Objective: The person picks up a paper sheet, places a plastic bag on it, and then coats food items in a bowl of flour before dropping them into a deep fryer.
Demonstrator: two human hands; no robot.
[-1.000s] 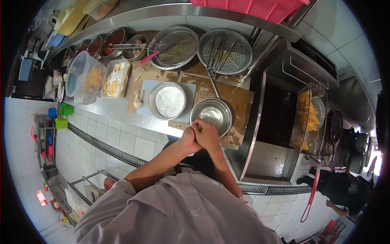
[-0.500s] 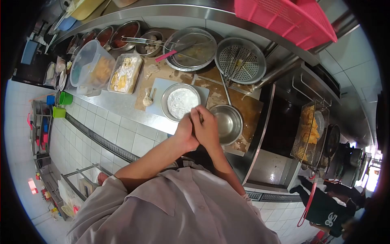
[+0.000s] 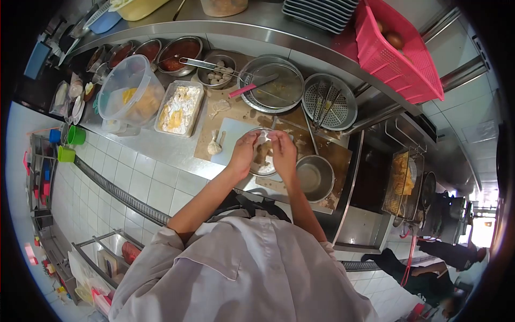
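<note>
A round metal bowl [image 3: 264,174] of white powder stands at the edge of a pale blue cutting board [image 3: 229,129]. Over it are both my hands, side by side with fingers curled inward. My left hand [image 3: 244,154] is over the bowl's left side and my right hand [image 3: 284,153] over its right. Between them shows a brownish patch [image 3: 263,152] against the powder; I cannot tell what they hold. Near my right wrist sits a long-handled metal pan [image 3: 314,178]. A small knotted bag [image 3: 214,146] lies on the board's left edge.
Left of the board stand a tray of powder-coated pieces [image 3: 179,109] and a clear plastic tub [image 3: 131,88]. Behind are a pink-handled knife [image 3: 253,86] across a strainer and a metal colander [image 3: 330,102]. A fry basket [image 3: 402,180] hangs at right; co-workers [image 3: 416,273] stand beyond.
My hands, clasped together at the bowl's right rim before, have come apart and moved over the powder. The brownish patch now shows between them. The camera view has shifted.
</note>
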